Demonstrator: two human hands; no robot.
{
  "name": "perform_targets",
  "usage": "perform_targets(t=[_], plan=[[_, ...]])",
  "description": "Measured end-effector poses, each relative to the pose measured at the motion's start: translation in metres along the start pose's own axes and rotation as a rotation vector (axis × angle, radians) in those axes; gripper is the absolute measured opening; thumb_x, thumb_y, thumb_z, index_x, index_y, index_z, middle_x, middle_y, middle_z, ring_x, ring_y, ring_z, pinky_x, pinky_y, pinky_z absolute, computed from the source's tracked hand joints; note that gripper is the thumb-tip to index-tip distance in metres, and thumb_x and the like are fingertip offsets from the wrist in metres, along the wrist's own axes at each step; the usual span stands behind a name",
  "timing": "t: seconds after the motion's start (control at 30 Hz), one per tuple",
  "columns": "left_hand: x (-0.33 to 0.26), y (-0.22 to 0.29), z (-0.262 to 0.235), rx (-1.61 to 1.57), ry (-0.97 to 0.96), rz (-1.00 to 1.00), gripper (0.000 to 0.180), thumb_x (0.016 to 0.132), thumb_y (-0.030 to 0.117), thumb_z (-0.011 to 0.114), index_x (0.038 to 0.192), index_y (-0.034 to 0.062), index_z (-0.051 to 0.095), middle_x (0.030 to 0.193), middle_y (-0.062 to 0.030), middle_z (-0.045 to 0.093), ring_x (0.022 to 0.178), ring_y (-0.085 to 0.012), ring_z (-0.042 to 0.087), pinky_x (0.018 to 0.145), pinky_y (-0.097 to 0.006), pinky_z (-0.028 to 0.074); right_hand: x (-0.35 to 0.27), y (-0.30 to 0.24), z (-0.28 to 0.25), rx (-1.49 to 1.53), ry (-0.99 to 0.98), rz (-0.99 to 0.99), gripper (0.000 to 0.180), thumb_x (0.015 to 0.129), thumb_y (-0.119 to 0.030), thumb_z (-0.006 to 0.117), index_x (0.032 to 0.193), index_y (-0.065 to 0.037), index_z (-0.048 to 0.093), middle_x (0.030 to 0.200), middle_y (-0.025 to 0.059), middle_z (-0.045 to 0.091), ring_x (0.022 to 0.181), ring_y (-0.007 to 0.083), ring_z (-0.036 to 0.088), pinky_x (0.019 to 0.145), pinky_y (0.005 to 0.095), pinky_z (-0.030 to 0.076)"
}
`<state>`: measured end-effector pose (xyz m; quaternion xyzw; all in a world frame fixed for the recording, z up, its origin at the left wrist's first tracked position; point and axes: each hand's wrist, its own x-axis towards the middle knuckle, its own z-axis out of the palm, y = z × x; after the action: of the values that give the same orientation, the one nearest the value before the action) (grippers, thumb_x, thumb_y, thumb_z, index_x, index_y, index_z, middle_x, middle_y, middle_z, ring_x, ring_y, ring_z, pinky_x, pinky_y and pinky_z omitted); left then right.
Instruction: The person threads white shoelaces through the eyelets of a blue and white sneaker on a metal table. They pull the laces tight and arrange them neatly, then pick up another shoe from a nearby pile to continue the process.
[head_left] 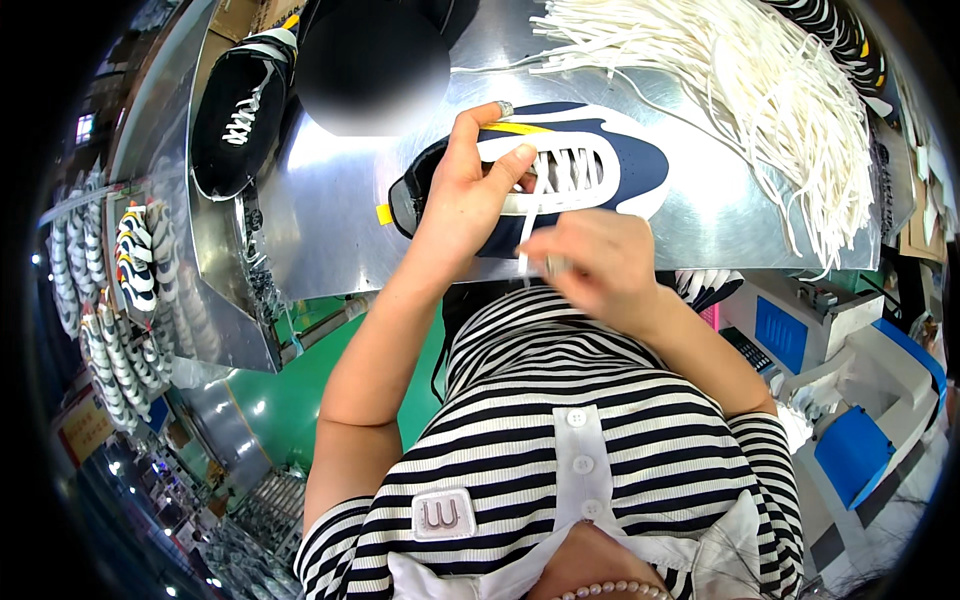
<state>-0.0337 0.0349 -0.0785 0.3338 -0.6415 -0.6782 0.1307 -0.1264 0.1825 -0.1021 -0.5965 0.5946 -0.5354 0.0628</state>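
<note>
A navy and white sneaker [640,165] with yellow accents lies on the metal table, toe to the right. White lacing [572,170] crosses its tongue. My left hand [462,205] grips the shoe near its opening, the index finger along the far side and the thumb by the upper eyelets. Some of those fingertips are hidden inside the shoe. Just off the near side, my right hand [605,262] is closed on a white shoelace [530,225] that runs taut from the eyelets. Motion blurs its fingers a little.
Loose white shoelaces [710,80] cover the table's far right. A black shoe with white laces [238,125] sits at the left, beside a dark round object [375,65]. More shoes [835,40] line the far right edge. Racks of shoes [110,340] stand left; a grey-and-blue machine [850,400] stands right.
</note>
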Motion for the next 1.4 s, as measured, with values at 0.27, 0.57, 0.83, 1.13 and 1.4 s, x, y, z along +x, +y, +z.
perform_targets(t=[0.27, 0.57, 0.83, 1.13, 1.4], plan=[[-0.062, 0.018, -0.021, 0.706, 0.031, 0.353, 0.053, 0.091, 0.016, 0.069, 0.134, -0.0011, 0.043, 0.109, -0.0248, 0.066, 0.092, -0.0386, 0.067, 0.082, -0.041, 0.052, -0.03, -0.011, -0.023, 0.403, 0.017, 0.736, 0.016, 0.086, -0.013, 0.075, 0.097, -0.002, 0.075, 0.08, 0.0083, 0.072, 0.068, 0.0061, 0.064, 0.059, 0.0224, 0.049], [-0.056, 0.002, -0.012, 0.788, 0.012, 0.415, 0.021, 0.088, 0.01, 0.068, 0.105, 0.0019, 0.058, 0.086, -0.0179, 0.065, 0.074, -0.0361, 0.063, 0.064, -0.042, 0.048, -0.005, -0.009, 0.006, 0.473, 0.088, 0.871, 0.013, 0.086, -0.012, 0.076, 0.093, -0.002, 0.072, 0.073, -0.0026, 0.066, 0.066, 0.0019, 0.055, 0.057, 0.0195, 0.044], [-0.053, -0.002, -0.005, 0.821, 0.056, 0.356, 0.028, 0.086, 0.022, 0.074, 0.104, 0.0054, 0.06, 0.072, -0.0144, 0.065, 0.062, -0.0327, 0.065, 0.057, -0.039, 0.048, 0.011, 0.004, 0.017, 0.594, 0.193, 0.808, 0.012, 0.088, -0.011, 0.072, 0.095, -0.002, 0.069, 0.077, -0.0046, 0.063, 0.07, 0.0016, 0.052, 0.061, 0.0189, 0.041], [-0.051, 0.003, -0.002, 0.906, 0.066, 0.19, 0.029, 0.087, 0.021, 0.074, 0.105, 0.0041, 0.06, 0.093, -0.0181, 0.072, 0.074, -0.0334, 0.07, 0.063, -0.036, 0.052, -0.01, -0.025, -0.016, 0.316, -0.099, 0.741, 0.013, 0.098, -0.01, 0.06, 0.1, 0.0, 0.052, 0.08, 0.0113, 0.067, 0.068, 0.0162, 0.066, 0.062, 0.0282, 0.049], [-0.052, -0.012, -0.005, 0.949, -0.021, 0.623, 0.026, 0.084, 0.008, 0.072, 0.107, 0.0023, 0.061, 0.073, -0.0142, 0.064, 0.059, -0.0301, 0.062, 0.057, -0.037, 0.048, -0.003, -0.015, -0.011, 0.23, -0.175, 0.795, 0.014, 0.096, -0.01, 0.061, 0.095, 0.001, 0.052, 0.071, 0.0123, 0.067, 0.062, 0.0235, 0.068, 0.059, 0.0328, 0.05]])
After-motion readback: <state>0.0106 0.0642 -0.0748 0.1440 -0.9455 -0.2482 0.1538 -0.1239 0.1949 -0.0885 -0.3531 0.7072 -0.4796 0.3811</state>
